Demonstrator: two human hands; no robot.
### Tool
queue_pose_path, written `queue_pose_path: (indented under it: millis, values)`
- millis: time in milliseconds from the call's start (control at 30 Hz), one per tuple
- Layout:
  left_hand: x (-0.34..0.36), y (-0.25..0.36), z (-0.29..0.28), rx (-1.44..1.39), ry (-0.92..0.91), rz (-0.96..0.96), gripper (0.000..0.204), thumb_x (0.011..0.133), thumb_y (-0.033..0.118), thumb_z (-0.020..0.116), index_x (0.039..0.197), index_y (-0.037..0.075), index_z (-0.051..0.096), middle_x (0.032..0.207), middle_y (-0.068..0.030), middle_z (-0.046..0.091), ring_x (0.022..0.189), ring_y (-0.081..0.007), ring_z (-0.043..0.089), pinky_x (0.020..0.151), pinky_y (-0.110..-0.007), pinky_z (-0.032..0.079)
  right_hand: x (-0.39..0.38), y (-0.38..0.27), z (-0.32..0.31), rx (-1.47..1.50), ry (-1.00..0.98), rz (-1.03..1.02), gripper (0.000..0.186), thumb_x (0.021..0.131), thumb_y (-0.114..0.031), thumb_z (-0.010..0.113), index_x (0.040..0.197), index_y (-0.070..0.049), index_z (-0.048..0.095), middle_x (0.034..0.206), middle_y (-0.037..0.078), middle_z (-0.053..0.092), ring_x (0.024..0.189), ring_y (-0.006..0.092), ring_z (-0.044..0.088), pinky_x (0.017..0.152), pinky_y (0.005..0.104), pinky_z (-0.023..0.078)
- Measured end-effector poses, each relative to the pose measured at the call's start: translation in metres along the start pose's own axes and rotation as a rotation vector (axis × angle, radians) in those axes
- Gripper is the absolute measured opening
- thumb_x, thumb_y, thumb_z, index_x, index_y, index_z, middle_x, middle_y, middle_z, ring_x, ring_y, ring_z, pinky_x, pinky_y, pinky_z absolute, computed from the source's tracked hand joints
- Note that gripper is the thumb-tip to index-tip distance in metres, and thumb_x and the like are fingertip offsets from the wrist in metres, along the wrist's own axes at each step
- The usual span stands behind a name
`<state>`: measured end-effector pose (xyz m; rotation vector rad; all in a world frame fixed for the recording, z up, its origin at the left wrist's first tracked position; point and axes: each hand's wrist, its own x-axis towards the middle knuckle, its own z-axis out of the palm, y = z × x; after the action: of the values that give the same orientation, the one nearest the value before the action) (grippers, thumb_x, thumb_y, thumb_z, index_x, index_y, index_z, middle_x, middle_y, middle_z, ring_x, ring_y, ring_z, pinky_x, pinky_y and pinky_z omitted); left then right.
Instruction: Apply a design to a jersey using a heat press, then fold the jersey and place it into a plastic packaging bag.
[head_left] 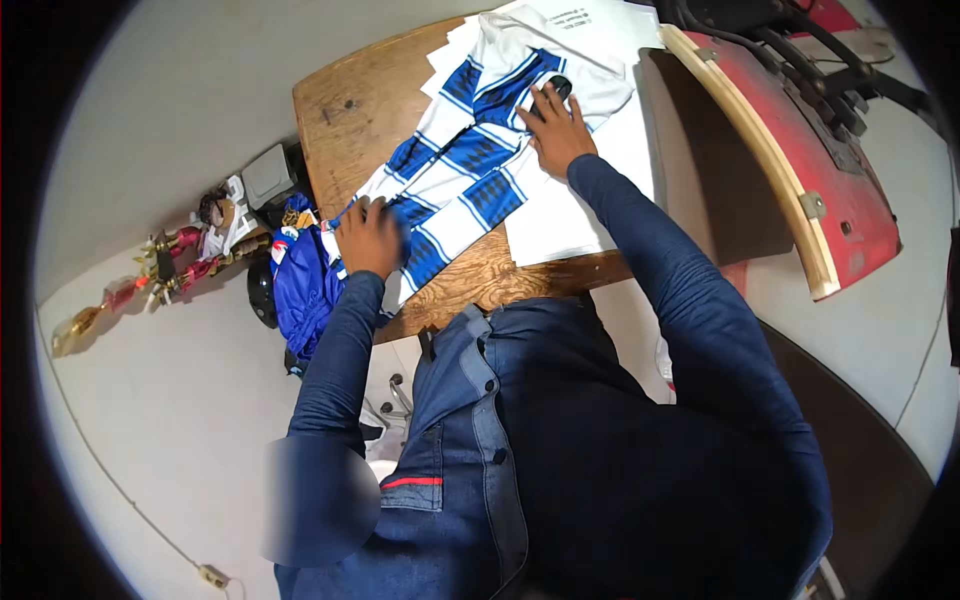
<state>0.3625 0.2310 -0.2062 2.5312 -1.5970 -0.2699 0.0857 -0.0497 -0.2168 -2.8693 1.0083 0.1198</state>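
Observation:
A white and blue checkered garment [470, 195] lies stretched diagonally over the wooden tabletop [340, 125] and white paper sheets [600, 220]. My right hand [560, 130] rests near the garment's upper end, fingers spread over a dark oval area [558, 88] that they partly hide; I cannot make out what it is. My left hand [368, 240] lies on the garment's lower left part, fingers apart, partly blurred. Beside it a pile of royal blue cloth [300, 280] hangs at the table's left edge.
At the right stands a red curved board [840, 230] with a pale wooden edge and black metal arms [830, 80]. At the left are small colourful objects [160, 260], a grey box [265, 175] and a black round item [262, 290]. Wheeled chair legs [395, 400] show below the table.

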Motion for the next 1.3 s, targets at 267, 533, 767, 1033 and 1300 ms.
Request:
queue_pose_path:
  millis: [267,533,767,1033,1300]
  values:
    - [-0.055,-0.049,0.001,0.003,-0.004,-0.139,0.071,0.092,0.044,0.067,0.156,0.022,0.043,0.155,-0.0243,0.04,0.143,-0.0493,0.037,0.111,-0.057,0.038,0.048,-0.085,0.028,0.19,0.173,0.421,0.078,0.097,-0.055,0.052,0.162,-0.016,0.032,0.167,0.029,0.017,0.156,0.0494,0.009,0.119,0.071,0.009]
    - [-0.131,-0.015,0.004,-0.014,-0.172,-0.085,0.071,0.083,0.032,0.07,0.149,0.013,0.051,0.115,-0.0196,0.065,0.104,-0.0395,0.065,0.094,-0.053,0.042,0.065,-0.126,0.05,0.047,0.255,0.122,0.066,0.103,-0.051,0.045,0.161,-0.021,0.035,0.168,0.023,0.021,0.158,0.04,0.013,0.121,0.0684,0.011]
    - [-0.169,0.017,0.004,-0.508,-0.277,-0.172,0.076,0.087,0.028,0.072,0.154,0.01,0.042,0.13,-0.0287,0.063,0.114,-0.0465,0.064,0.094,-0.052,0.053,0.099,-0.174,0.047,0.084,0.211,-0.221,0.063,0.104,-0.053,0.045,0.161,-0.028,0.035,0.17,0.012,0.021,0.158,0.0317,0.016,0.124,0.0621,0.016]
    - [-0.183,0.007,0.004,-0.733,-0.31,-0.337,0.04,0.092,0.03,0.072,0.123,0.006,0.07,0.083,-0.0153,0.067,0.074,-0.0293,0.066,0.067,-0.041,0.052,0.085,-0.169,0.029,0.203,0.263,-0.262,0.058,0.101,-0.042,0.054,0.154,-0.017,0.047,0.163,0.019,0.034,0.154,0.0365,0.026,0.123,0.0568,0.022]
    - [-0.079,-0.063,-0.016,-0.536,0.228,-0.359,0.03,0.101,0.029,0.062,0.11,0.003,0.072,0.102,-0.018,0.07,0.095,-0.0363,0.068,0.085,-0.043,0.053,0.036,-0.131,0.014,0.452,0.417,0.026,0.044,0.086,-0.014,0.065,0.13,-0.011,0.067,0.133,0.017,0.06,0.125,0.0367,0.053,0.107,0.0489,0.043]
